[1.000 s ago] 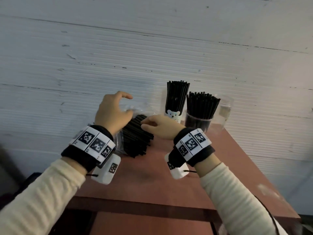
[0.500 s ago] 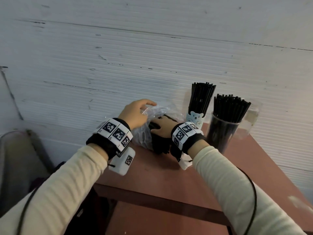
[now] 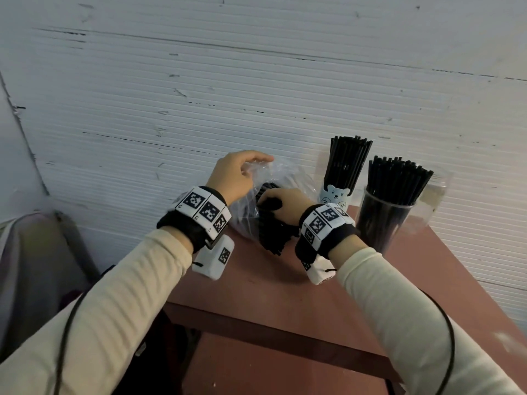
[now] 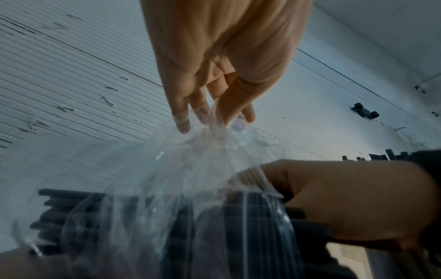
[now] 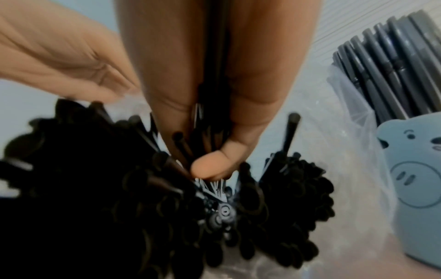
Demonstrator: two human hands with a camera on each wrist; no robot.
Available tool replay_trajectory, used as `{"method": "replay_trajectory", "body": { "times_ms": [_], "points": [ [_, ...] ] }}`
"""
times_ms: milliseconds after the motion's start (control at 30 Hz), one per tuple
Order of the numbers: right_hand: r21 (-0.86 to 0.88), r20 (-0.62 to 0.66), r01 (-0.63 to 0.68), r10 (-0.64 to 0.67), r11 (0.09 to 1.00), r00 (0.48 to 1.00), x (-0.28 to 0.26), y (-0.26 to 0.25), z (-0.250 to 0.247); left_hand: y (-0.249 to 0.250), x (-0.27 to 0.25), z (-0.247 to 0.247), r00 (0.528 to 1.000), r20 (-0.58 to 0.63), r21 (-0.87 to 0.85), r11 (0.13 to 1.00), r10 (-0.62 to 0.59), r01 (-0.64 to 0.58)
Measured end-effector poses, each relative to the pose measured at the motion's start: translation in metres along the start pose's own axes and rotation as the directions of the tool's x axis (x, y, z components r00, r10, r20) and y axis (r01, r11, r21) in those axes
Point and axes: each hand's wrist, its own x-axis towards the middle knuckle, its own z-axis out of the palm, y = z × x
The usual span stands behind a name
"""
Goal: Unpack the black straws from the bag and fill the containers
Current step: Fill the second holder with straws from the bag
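Note:
A clear plastic bag [image 3: 281,173] of black straws [image 3: 272,232] lies at the back left of the red-brown table [image 3: 285,286]. My left hand [image 3: 242,173] pinches the bag's gathered top and lifts it; the left wrist view shows its fingertips [image 4: 182,125] bunching the film of the bag [image 4: 167,169]. My right hand [image 3: 281,203] reaches into the bag's mouth and grips a bundle of the black straws [image 5: 186,147] between thumb and fingers [image 5: 210,169]. A bear-printed cup [image 3: 335,196] and a clear tumbler [image 3: 382,220], both packed with upright straws, stand to the right.
A white ribbed wall [image 3: 256,95] runs directly behind the table. An empty clear container [image 3: 436,192] stands behind the tumbler. The table's front edge [image 3: 271,323] is near my forearms, with a dark bag or chair [image 3: 37,266] off to the left.
My left hand has gathered and raised the bag's top. My right hand went from the top of the straw pile into the bag and closed on straws. The camera swung left.

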Motion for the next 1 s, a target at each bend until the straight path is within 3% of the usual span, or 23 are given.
{"method": "replay_trajectory", "body": {
  "times_ms": [167, 400, 500, 567, 667, 733, 867, 1000],
  "points": [
    [0.120, -0.089, 0.021, -0.011, 0.992, 0.996, -0.007, 0.002, -0.003, -0.009, -0.005, 0.000, 0.990, 0.102, 0.075, 0.993, -0.097, 0.090],
    [0.273, -0.102, 0.029, -0.001, 0.962, 0.995, -0.030, 0.010, -0.011, -0.014, -0.006, -0.003, 0.985, 0.143, 0.132, 0.988, -0.094, 0.075],
    [0.299, -0.106, 0.026, 0.006, 0.954, 0.994, -0.050, 0.018, -0.022, -0.016, -0.008, 0.000, 0.991, 0.132, 0.192, 0.981, -0.024, -0.001],
    [0.311, -0.106, 0.034, 0.000, 0.950, 0.994, -0.063, 0.024, -0.030, -0.010, -0.013, 0.003, 0.989, 0.117, 0.231, 0.967, 0.084, -0.110],
    [0.316, -0.070, 0.039, -0.018, 0.948, 0.997, -0.084, 0.030, -0.047, 0.005, -0.020, 0.016, 0.938, 0.228, 0.274, 0.907, 0.263, -0.321],
    [0.298, -0.040, 0.048, -0.038, 0.953, 0.998, -0.098, 0.031, -0.058, 0.015, -0.021, 0.031, 0.890, 0.341, 0.305, 0.860, 0.302, -0.409],
    [0.257, 0.015, 0.098, -0.105, 0.961, 0.994, -0.125, 0.028, -0.074, 0.035, -0.017, 0.061, 0.832, 0.482, 0.357, 0.805, 0.275, -0.473],
    [0.267, 0.001, 0.114, -0.119, 0.957, 0.993, -0.150, 0.027, -0.092, 0.054, -0.020, 0.079, 0.874, 0.406, 0.308, 0.860, 0.268, -0.407]
  ]
}}
